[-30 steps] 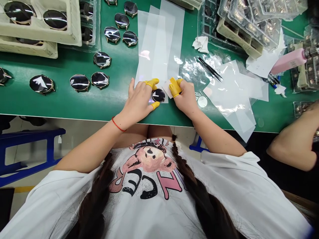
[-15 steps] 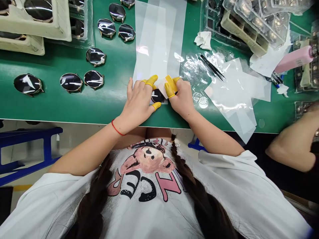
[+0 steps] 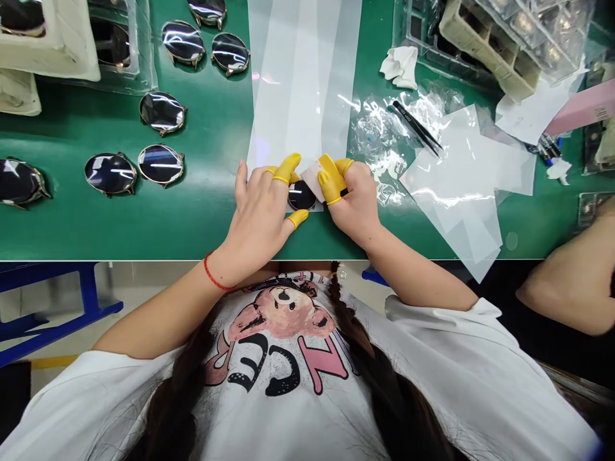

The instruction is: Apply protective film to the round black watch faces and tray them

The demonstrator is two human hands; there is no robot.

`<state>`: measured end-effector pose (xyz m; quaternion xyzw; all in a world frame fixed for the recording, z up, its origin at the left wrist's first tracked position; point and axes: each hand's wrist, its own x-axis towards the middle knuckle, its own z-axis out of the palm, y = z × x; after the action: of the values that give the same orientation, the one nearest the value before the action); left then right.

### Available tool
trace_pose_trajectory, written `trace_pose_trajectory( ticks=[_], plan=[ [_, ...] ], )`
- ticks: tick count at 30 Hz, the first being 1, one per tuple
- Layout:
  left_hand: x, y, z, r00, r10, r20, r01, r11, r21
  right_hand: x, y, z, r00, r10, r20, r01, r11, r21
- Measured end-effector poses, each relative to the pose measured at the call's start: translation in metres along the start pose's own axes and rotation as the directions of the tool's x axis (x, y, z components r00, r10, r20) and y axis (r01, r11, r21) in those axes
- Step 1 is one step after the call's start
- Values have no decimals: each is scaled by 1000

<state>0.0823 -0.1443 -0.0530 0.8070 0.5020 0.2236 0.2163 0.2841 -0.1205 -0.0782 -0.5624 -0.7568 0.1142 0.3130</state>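
Observation:
A round black-glass watch head (image 3: 302,196) lies at the near end of long translucent sheets (image 3: 283,83). My left hand (image 3: 262,202) steadies it between thumb and fingertips, which wear yellow finger cots. On the other side, my right hand (image 3: 353,192), also in yellow cots, pinches a small white wipe (image 3: 313,178) against the glass. Something dark shows between the right fingers, too hidden to name. More watch heads (image 3: 161,164) of the same kind lie face up on the green table to the left.
Stacked trays (image 3: 48,45) stand at the back left, and clear and beige trays (image 3: 490,45) at the back right. Black tweezers (image 3: 417,128) rest on crumpled clear film, near translucent sheets (image 3: 461,166) and a pink bottle (image 3: 583,109). Another person's arm (image 3: 571,275) is at the right.
The view has shifted a little, so the table's things sit elsewhere in the picture. Both hands stay at the watch head; the white wipe has tilted slightly over the glass.

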Motion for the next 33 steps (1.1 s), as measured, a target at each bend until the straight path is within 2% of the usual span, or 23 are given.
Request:
trace_pose_trajectory(
  ticks=[4, 9, 13, 15, 19, 23, 30, 33],
  plan=[
    [1, 4, -4, 1000, -1, 1, 1, 1000, -7, 0, 3, 2, 1000, 7, 18, -6, 999, -50],
    [-2, 3, -5, 1000, 19, -4, -19, 1000, 1, -1, 1, -11, 1000, -18, 3, 18, 1000, -12],
    [-3, 4, -4, 1000, 10, -11, -9, 999, 37, -3, -6, -18, 991, -133, -8, 132, 990, -43],
    [-2, 6, -5, 1000, -9, -3, 9, 999, 46, -5, -10, -16, 988, -152, 4, 151, 983, -100],
    [1, 8, -7, 997, -58, 41, 57, 998, 23, -8, -15, -7, 998, -32, 55, 42, 982, -187],
    [2, 9, -8, 996, -78, 48, 78, 997, -6, -6, -12, -5, 996, 48, 75, -34, 983, -180],
    [1, 10, -9, 995, -81, 55, 82, 996, -16, -1, -8, -22, 993, 93, 78, -91, 995, -34],
    [0, 9, -9, 995, -78, 62, 79, 997, -16, -4, -13, -23, 998, 34, 44, -31, 997, -67]
  ],
)
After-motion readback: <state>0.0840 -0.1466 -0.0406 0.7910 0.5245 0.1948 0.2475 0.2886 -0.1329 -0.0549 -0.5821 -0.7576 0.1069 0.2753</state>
